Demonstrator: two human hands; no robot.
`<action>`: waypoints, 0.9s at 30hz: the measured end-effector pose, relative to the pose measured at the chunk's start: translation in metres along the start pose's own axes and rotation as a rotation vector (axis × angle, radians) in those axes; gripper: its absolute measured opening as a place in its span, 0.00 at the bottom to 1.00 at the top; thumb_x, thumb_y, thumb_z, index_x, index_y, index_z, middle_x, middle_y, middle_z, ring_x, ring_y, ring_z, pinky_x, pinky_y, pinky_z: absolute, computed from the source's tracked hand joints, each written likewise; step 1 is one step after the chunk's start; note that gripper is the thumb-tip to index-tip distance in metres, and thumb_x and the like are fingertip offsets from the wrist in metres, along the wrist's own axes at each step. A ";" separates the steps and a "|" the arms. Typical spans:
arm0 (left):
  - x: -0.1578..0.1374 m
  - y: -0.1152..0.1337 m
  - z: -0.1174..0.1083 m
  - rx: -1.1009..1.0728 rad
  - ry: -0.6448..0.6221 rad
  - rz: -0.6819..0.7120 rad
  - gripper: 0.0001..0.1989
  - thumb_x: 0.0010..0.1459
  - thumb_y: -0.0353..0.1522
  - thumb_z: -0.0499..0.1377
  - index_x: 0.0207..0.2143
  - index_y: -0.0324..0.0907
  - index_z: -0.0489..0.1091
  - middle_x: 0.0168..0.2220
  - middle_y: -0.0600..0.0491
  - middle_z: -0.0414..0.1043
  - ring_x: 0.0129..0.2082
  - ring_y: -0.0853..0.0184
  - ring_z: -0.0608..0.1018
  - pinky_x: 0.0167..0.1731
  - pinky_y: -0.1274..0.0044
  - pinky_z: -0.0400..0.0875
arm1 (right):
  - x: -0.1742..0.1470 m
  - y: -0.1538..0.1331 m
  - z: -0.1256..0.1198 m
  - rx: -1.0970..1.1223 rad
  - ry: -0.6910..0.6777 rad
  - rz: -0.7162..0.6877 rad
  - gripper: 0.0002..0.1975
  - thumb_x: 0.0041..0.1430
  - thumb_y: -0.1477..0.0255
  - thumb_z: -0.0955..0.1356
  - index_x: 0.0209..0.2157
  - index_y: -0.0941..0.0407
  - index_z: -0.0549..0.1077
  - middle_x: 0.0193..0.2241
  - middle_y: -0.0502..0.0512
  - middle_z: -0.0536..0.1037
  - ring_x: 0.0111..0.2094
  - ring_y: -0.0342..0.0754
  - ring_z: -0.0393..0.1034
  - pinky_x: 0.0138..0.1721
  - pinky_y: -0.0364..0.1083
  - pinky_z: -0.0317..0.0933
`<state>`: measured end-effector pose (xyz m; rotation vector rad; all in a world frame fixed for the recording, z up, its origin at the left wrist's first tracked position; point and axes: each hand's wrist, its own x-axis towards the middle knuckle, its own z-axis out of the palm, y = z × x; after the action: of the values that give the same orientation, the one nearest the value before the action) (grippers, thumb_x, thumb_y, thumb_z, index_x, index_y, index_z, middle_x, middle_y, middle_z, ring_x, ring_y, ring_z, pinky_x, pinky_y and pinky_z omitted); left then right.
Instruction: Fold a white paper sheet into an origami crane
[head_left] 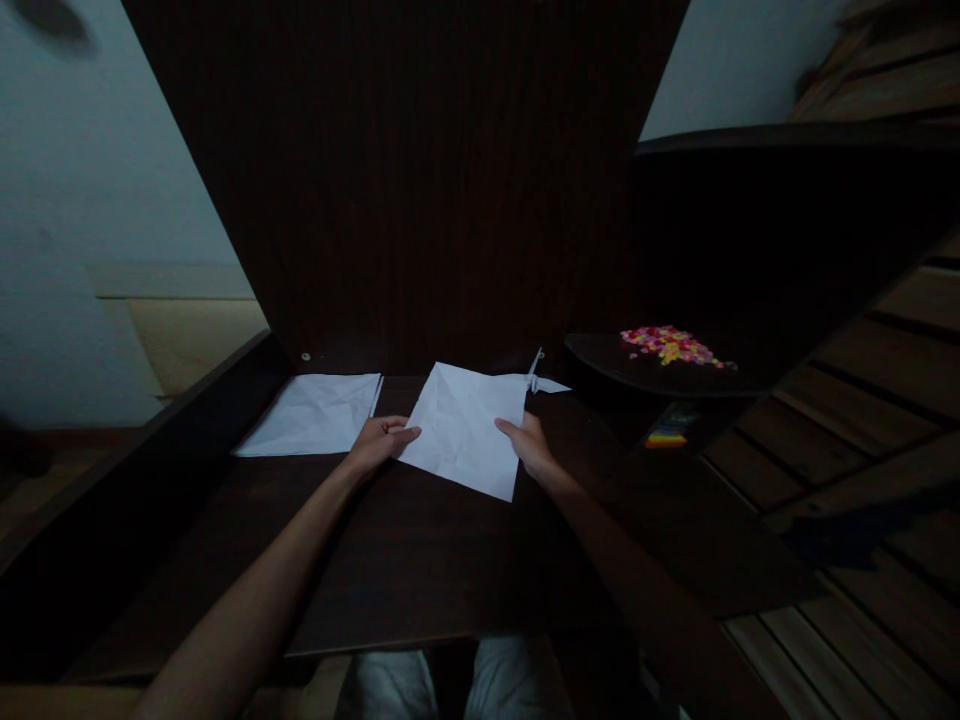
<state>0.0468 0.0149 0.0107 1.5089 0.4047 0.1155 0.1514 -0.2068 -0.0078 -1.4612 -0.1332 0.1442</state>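
A creased white sheet of paper (469, 425), roughly square, is held up over the dark desk, tilted a little. My left hand (382, 440) pinches its left edge, thumb on top and fingers behind. At the opposite edge, my right hand (529, 443) grips it the same way. Just behind the sheet's upper right corner stands a folded white paper bird (534, 382), partly hidden by the sheet. To the left of my left hand lies a stack of white paper (311, 412), its top sheet wrinkled.
A small pile of pink, red and yellow pieces (671, 346) lies on a rounded dark shelf (600, 352) at the right. Below it is a rainbow-coloured item (666, 438). The desk's tall back panel (405, 180) and left side board (135, 450) enclose the desktop (420, 560).
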 end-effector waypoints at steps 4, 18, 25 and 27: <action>-0.002 0.001 0.001 0.007 -0.046 0.014 0.13 0.38 0.32 0.68 0.29 0.38 0.74 0.26 0.53 0.76 0.24 0.66 0.76 0.26 0.77 0.68 | -0.002 0.000 0.000 -0.013 -0.025 -0.040 0.14 0.37 0.72 0.71 0.32 0.58 0.74 0.34 0.56 0.80 0.38 0.56 0.73 0.41 0.53 0.65; -0.001 -0.006 0.009 -0.137 -0.106 -0.042 0.14 0.44 0.38 0.64 0.31 0.36 0.72 0.24 0.52 0.73 0.22 0.69 0.74 0.25 0.78 0.66 | -0.032 -0.010 0.011 -0.348 -0.742 -0.318 0.24 0.61 0.54 0.57 0.53 0.48 0.68 0.60 0.49 0.59 0.64 0.52 0.42 0.63 0.57 0.36; -0.005 -0.002 0.011 -0.100 -0.195 -0.068 0.18 0.45 0.38 0.64 0.38 0.37 0.72 0.29 0.51 0.74 0.26 0.67 0.75 0.26 0.78 0.68 | -0.038 0.006 0.010 -0.792 -0.768 -0.645 0.25 0.59 0.64 0.65 0.58 0.46 0.61 0.62 0.50 0.54 0.65 0.56 0.37 0.63 0.61 0.33; -0.006 -0.003 0.010 -0.027 -0.200 -0.014 0.21 0.40 0.30 0.65 0.41 0.38 0.71 0.31 0.51 0.75 0.27 0.67 0.75 0.25 0.79 0.68 | -0.037 0.008 0.009 -0.813 -0.752 -0.654 0.25 0.59 0.63 0.64 0.58 0.47 0.60 0.62 0.51 0.54 0.65 0.56 0.37 0.62 0.61 0.36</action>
<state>0.0440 0.0038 0.0091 1.4753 0.2520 -0.0415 0.1135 -0.2034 -0.0150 -2.0115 -1.3962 0.0974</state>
